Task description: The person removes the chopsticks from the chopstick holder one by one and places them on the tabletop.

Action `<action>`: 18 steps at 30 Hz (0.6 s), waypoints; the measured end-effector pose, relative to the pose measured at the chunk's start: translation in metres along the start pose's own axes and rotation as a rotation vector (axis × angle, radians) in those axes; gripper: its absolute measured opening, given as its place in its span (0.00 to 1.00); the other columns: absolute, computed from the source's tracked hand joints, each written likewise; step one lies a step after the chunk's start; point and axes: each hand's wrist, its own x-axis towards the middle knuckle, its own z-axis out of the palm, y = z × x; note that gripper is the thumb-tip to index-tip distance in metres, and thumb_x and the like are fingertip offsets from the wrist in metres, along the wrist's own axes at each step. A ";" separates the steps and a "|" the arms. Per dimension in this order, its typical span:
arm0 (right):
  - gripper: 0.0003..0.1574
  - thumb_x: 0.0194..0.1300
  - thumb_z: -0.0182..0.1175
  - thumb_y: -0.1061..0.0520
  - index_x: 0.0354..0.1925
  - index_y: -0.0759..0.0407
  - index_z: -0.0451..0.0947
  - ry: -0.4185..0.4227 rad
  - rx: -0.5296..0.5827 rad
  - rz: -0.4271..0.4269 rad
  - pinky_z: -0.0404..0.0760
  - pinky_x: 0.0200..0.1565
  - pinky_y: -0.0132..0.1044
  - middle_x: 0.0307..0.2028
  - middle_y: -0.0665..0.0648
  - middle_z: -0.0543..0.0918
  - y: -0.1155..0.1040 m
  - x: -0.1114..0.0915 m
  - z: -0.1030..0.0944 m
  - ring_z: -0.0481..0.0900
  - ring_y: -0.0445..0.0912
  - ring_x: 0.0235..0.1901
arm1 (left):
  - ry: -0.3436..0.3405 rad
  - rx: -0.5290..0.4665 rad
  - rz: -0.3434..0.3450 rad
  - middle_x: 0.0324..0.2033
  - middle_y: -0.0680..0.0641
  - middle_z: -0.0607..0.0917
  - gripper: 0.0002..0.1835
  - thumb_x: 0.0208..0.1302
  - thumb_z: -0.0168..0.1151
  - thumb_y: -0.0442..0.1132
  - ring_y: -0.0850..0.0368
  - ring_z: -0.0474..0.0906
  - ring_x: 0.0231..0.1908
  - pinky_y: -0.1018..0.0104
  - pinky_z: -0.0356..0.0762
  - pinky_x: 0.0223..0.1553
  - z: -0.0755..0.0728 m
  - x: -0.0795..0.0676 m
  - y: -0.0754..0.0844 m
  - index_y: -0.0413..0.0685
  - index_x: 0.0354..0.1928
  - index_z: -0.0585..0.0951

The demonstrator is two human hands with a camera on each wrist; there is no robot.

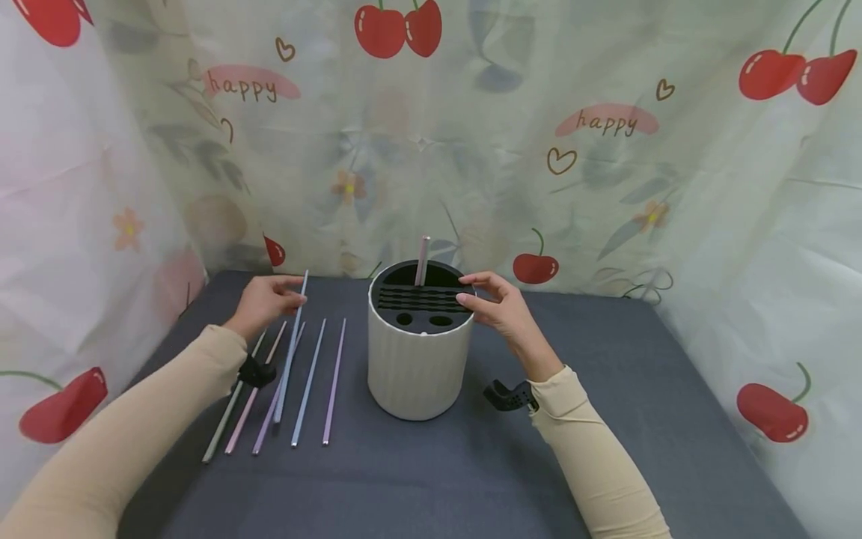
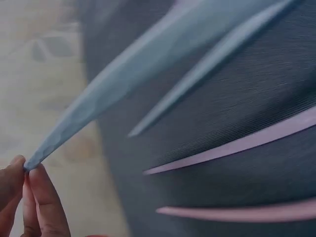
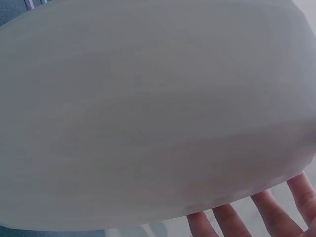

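My left hand [image 1: 268, 303] pinches the upper end of a light blue chopstick [image 1: 290, 363] between thumb and fingers. The stick slants upward, its lower end close over the table, and overlaps a purple one in the head view. In the left wrist view that blue chopstick [image 2: 98, 98] tapers toward the fingertips [image 2: 47, 197]. My right hand [image 1: 501, 311] holds the right rim of a round white utensil holder [image 1: 417, 374], thumb and index finger reaching over its black slotted top [image 1: 424, 320]. Pink chopsticks [image 1: 422, 262] stand upright in the holder's rear opening.
Left of the holder, several chopsticks lie side by side: green [image 1: 225, 419], pink [image 1: 251, 408], purple [image 1: 268, 423], blue [image 1: 308, 385] and another purple [image 1: 334, 385]. A dark grey cloth [image 1: 431, 494] covers the table. Cherry-print curtains [image 1: 444, 187] enclose its back and sides.
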 end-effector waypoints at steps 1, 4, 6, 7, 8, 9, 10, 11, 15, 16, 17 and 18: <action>0.23 0.64 0.64 0.54 0.56 0.56 0.74 0.000 -0.001 0.001 0.73 0.61 0.58 0.64 0.55 0.68 0.000 0.000 0.000 0.67 0.51 0.64 | -0.022 0.004 -0.023 0.41 0.33 0.85 0.25 0.64 0.63 0.31 0.56 0.85 0.31 0.59 0.85 0.40 0.005 -0.001 -0.007 0.32 0.62 0.73; 0.22 0.64 0.64 0.54 0.56 0.56 0.74 0.000 0.001 0.003 0.73 0.61 0.57 0.65 0.56 0.68 0.000 0.001 0.000 0.68 0.51 0.64 | -0.068 0.028 -0.078 0.44 0.32 0.83 0.25 0.65 0.61 0.32 0.53 0.84 0.34 0.51 0.84 0.44 0.017 -0.005 -0.022 0.33 0.63 0.72; 0.22 0.64 0.64 0.55 0.55 0.55 0.74 0.000 0.003 0.004 0.73 0.61 0.57 0.64 0.56 0.68 0.000 0.001 0.000 0.68 0.51 0.64 | -0.084 0.039 -0.104 0.45 0.32 0.83 0.24 0.66 0.61 0.32 0.54 0.83 0.33 0.52 0.84 0.44 0.023 -0.006 -0.030 0.34 0.63 0.72; 0.22 0.64 0.64 0.55 0.55 0.55 0.74 -0.001 0.004 0.004 0.73 0.61 0.57 0.64 0.56 0.68 0.000 0.001 0.000 0.69 0.52 0.63 | -0.089 0.036 -0.116 0.45 0.32 0.82 0.24 0.66 0.61 0.32 0.56 0.83 0.33 0.53 0.84 0.43 0.026 -0.007 -0.033 0.34 0.63 0.72; 0.22 0.64 0.64 0.55 0.55 0.55 0.74 -0.001 0.006 0.005 0.73 0.61 0.57 0.64 0.56 0.69 0.000 0.000 0.000 0.70 0.52 0.63 | -0.092 0.032 -0.127 0.45 0.32 0.82 0.24 0.66 0.61 0.31 0.57 0.82 0.32 0.55 0.85 0.41 0.028 -0.007 -0.036 0.33 0.63 0.72; 0.22 0.64 0.64 0.55 0.55 0.55 0.74 -0.001 0.006 0.005 0.73 0.61 0.57 0.64 0.56 0.69 0.000 0.000 0.000 0.71 0.53 0.62 | -0.092 0.026 -0.136 0.44 0.32 0.83 0.24 0.65 0.61 0.31 0.58 0.82 0.30 0.58 0.85 0.39 0.030 -0.007 -0.039 0.32 0.62 0.72; 0.22 0.64 0.64 0.55 0.55 0.55 0.74 -0.002 0.006 0.005 0.73 0.61 0.57 0.64 0.56 0.69 0.000 0.000 0.000 0.71 0.53 0.62 | -0.093 0.015 -0.145 0.44 0.32 0.83 0.24 0.64 0.62 0.30 0.60 0.82 0.30 0.61 0.85 0.37 0.032 -0.007 -0.041 0.31 0.62 0.73; 0.22 0.64 0.64 0.55 0.55 0.55 0.74 -0.002 0.006 0.006 0.73 0.61 0.57 0.64 0.56 0.69 0.000 0.000 0.000 0.72 0.53 0.62 | -0.090 0.005 -0.154 0.43 0.32 0.83 0.24 0.63 0.62 0.29 0.61 0.81 0.28 0.64 0.85 0.35 0.034 -0.006 -0.044 0.30 0.61 0.73; 0.22 0.64 0.64 0.55 0.56 0.56 0.74 -0.003 0.007 0.002 0.74 0.61 0.57 0.64 0.56 0.69 0.000 0.000 0.000 0.73 0.54 0.61 | -0.080 -0.002 -0.163 0.45 0.30 0.82 0.24 0.60 0.65 0.27 0.64 0.80 0.24 0.70 0.83 0.28 0.041 -0.003 -0.055 0.28 0.59 0.75; 0.22 0.64 0.64 0.55 0.56 0.56 0.74 -0.003 0.009 0.001 0.73 0.61 0.57 0.64 0.56 0.69 0.000 0.000 -0.001 0.72 0.53 0.61 | -0.076 0.008 -0.163 0.45 0.30 0.82 0.24 0.59 0.65 0.28 0.64 0.80 0.23 0.70 0.83 0.28 0.042 -0.002 -0.056 0.29 0.59 0.75; 0.22 0.64 0.64 0.55 0.56 0.56 0.73 -0.005 0.010 -0.002 0.73 0.61 0.57 0.64 0.56 0.69 0.000 0.000 -0.001 0.72 0.53 0.61 | -0.073 0.023 -0.164 0.44 0.30 0.82 0.24 0.59 0.65 0.28 0.64 0.80 0.23 0.70 0.83 0.27 0.043 -0.002 -0.057 0.29 0.58 0.76; 0.22 0.64 0.64 0.56 0.56 0.57 0.73 -0.006 0.014 -0.005 0.73 0.61 0.57 0.63 0.56 0.69 0.000 0.000 -0.001 0.71 0.53 0.62 | -0.067 0.037 -0.164 0.43 0.30 0.82 0.24 0.59 0.66 0.28 0.64 0.80 0.23 0.70 0.83 0.27 0.044 -0.002 -0.058 0.30 0.58 0.76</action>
